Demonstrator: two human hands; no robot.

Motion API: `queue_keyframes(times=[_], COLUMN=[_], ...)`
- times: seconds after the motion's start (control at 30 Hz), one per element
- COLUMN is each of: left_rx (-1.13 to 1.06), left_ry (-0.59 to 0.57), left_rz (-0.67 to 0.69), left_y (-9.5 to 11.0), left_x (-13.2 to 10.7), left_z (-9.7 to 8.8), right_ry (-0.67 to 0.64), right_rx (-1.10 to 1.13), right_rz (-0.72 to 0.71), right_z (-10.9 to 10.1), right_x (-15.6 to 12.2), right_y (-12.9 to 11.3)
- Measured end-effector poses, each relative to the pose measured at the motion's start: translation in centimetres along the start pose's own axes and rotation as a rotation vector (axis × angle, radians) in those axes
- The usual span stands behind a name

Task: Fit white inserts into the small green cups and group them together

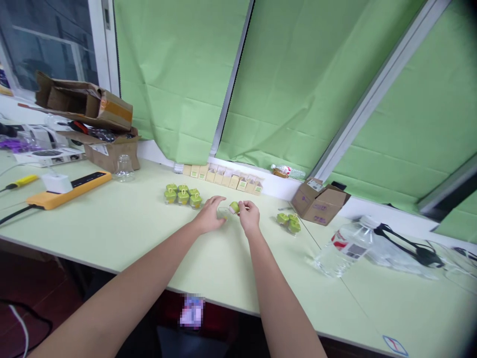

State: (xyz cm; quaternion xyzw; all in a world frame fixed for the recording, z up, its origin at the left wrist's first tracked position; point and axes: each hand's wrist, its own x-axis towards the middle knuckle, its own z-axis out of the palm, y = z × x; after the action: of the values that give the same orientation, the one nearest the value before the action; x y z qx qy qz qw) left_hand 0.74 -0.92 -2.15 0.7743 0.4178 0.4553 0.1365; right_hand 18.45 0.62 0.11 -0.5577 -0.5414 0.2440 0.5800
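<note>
Your right hand (249,216) has its fingertips pinched on a small green piece (234,207), midway along the table between two clusters of similar ones; those fingers cover part of it, so its full outline is hard to read. Your left hand (209,217) is curved just to its left, thumb and fingers spread beside a faint clear piece (222,213); you can't tell whether that hand grips it, since its transparent edges melt into the tabletop. Both your forearms run out of view at the near edge. A pixelated patch (192,312) below the table is unreadable, and the window (48,44) is cut off at the far left.

The table (149,238) is smooth and pale green. To your left sit the larger cluster of green-topped containers (182,195), rounded, with clear lower parts; the smaller cluster (289,223) lies right. Along the far edge stands a row of little boxy tan cartons (223,176), before creased green fabric (290,89). Farther right are a brown cardboard box (319,201) and, nearer, a large clear plastic bottle (345,247), its white-and-red label wrapped round.
</note>
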Motion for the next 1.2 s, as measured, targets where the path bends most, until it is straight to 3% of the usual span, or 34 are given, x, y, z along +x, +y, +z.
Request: queue_keyframes(times=[0.17,0.4,0.53,0.7,0.9,1.03,1.2], left_rx=[-0.164,-0.297,-0.253,-0.3,-0.442,-0.466,-0.263], left_ry=[-0.156,-0.181,-0.213,-0.237,-0.234,-0.227,-0.258], left_rz=[-0.116,-0.081,-0.068,-0.088,-0.14,-0.17,-0.17], left_y=[-1.2,-0.7,-0.1,-0.3,-0.8,-0.6,0.8], left_x=[-0.1,0.2,0.1,0.2,0.3,0.1,0.4], left_z=[0.7,0.6,-0.1,0.0,0.8,0.9,-0.9], right_ry=[-0.044,-0.204,-0.312,-0.362,-0.443,-0.418,-0.487], right_rx=[-0.117,-0.032,-0.083,-0.108,-0.034,0.028,0.13], right_rz=[-0.122,-0.216,-0.275,-0.307,-0.209,-0.096,0.077], right_z=[-0.2,0.3,0.1,-0.2,0.0,0.2,-0.4], right_x=[-1.0,-1.7,-1.7,-1.7,-1.6,-1.4,-1.6], right_y=[-0.7,-0.8,-0.9,-0.9,0.2,0.7,0.1])
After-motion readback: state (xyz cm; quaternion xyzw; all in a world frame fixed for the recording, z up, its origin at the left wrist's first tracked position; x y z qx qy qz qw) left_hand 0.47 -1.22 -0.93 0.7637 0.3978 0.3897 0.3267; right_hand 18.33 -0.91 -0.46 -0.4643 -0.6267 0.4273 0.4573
